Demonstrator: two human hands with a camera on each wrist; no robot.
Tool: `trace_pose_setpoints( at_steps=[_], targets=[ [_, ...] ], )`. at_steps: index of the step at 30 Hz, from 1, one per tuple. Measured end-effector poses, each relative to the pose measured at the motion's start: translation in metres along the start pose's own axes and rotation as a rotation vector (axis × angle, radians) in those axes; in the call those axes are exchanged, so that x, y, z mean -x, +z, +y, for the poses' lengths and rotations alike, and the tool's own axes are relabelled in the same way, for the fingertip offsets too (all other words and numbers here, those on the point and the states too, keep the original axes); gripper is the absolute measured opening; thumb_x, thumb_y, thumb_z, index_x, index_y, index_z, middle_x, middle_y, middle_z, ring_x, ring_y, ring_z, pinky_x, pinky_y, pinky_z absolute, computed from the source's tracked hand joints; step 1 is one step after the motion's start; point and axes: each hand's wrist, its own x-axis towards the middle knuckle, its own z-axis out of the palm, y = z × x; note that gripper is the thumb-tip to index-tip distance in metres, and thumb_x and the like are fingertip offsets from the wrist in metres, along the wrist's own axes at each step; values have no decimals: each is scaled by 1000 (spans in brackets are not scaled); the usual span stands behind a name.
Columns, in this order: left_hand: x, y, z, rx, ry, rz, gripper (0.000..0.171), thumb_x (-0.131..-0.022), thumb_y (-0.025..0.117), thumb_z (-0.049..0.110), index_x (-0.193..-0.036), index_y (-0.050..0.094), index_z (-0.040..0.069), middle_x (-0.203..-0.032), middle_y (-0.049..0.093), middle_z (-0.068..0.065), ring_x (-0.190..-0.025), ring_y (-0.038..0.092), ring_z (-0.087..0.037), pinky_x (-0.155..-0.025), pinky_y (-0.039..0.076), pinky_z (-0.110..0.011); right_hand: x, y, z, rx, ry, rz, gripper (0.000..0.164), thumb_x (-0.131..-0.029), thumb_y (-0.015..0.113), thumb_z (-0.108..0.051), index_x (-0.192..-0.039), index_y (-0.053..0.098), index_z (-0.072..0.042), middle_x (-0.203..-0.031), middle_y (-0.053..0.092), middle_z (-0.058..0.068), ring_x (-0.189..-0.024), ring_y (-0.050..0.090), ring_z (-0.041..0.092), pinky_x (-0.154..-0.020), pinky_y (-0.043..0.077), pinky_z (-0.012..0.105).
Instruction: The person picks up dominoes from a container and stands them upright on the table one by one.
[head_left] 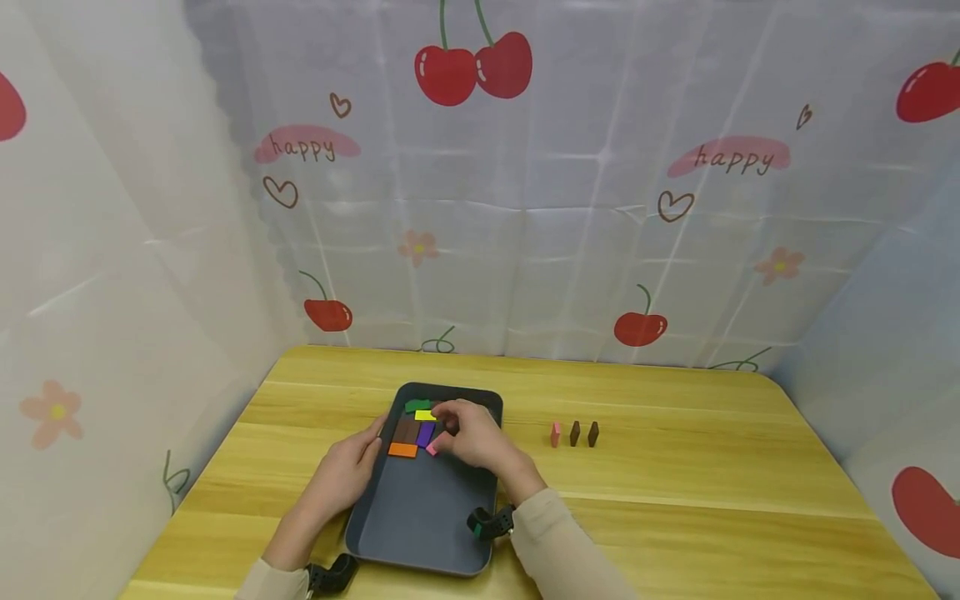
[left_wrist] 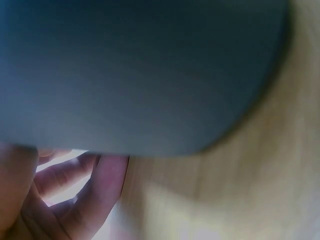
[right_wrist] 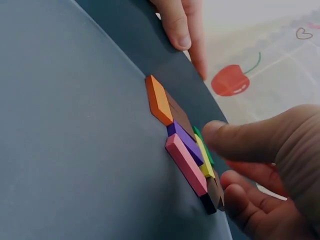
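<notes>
A dark grey tray [head_left: 427, 517] lies on the table. My left hand [head_left: 345, 471] grips its left rim, thumb at the inner side and fingers outside. In the tray's far part, flat blocks lie close together: an orange block [right_wrist: 159, 100], brown blocks [head_left: 407, 431], a purple block [right_wrist: 185, 141], a pink block [right_wrist: 186, 165], a yellow block [right_wrist: 204, 157], a green block [head_left: 417, 406] and a black block [right_wrist: 208, 204]. Over their right side hovers my right hand [head_left: 471, 433], thumb and fingers apart with nothing between them in the right wrist view.
Right of the tray, a small pink block [head_left: 556, 434] and two dark brown blocks [head_left: 575, 433] stand upright in a row on the wooden table [head_left: 675, 475]. A printed curtain [head_left: 525, 275] hangs behind the table and along both sides.
</notes>
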Motion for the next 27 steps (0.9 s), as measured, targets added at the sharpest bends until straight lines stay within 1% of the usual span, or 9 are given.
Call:
trace_pose_setpoints(
  at_steps=[4,8,13,16,18,23,27],
  targets=[
    [0,1,-1,9,-3,-3,49,-111,47,20,-159,41,12,-152,55,-17,-139,54,-36,-109,47,-55,-2,4,2,64,-3,-26,39,-88,81,-10,-126,71,-7,-113,71,8,-93,61,15,-88,56,34],
    [0,1,-2,11,-8,-3,49,-111,47,20,-159,41,12,-152,55,-16,-139,54,-36,-109,46,-55,-3,7,3,105,-10,-34,36,-86,82,-8,-120,74,-6,-109,73,7,-91,62,15,-85,55,32],
    [0,1,-2,13,-15,-8,49,-111,47,20,-159,41,12,-152,55,-16,-139,53,-36,-109,46,-55,-3,9,3,134,-3,-55,33,-86,82,-8,-118,76,-7,-110,74,6,-96,63,17,-90,56,34],
    [0,1,-2,15,-18,-8,49,-111,47,20,-159,41,12,-152,55,-16,-139,53,-35,-109,46,-55,-2,10,2,140,6,-74,32,-86,84,-11,-117,77,-8,-110,74,5,-98,64,18,-92,56,35],
    [1,1,-1,14,-20,-4,49,-111,48,20,-159,42,12,-152,55,-16,-139,54,-35,-109,46,-55,-1,11,1,150,8,-82,31,-86,85,-15,-115,77,-9,-109,75,3,-97,65,16,-92,56,35],
    [1,1,1,18,-29,-3,49,-111,48,20,-159,42,13,-152,55,-15,-139,54,-35,-109,47,-54,-1,11,1,177,-7,-82,29,-83,88,-19,-109,79,-11,-101,74,0,-87,61,11,-85,55,29],
    [0,0,2,21,-28,-7,49,-111,47,20,-159,41,12,-152,55,-16,-140,53,-35,-110,46,-54,-1,12,1,190,3,-90,21,-83,88,-20,-102,81,-14,-93,72,-3,-81,57,9,-77,53,25]
  ],
)
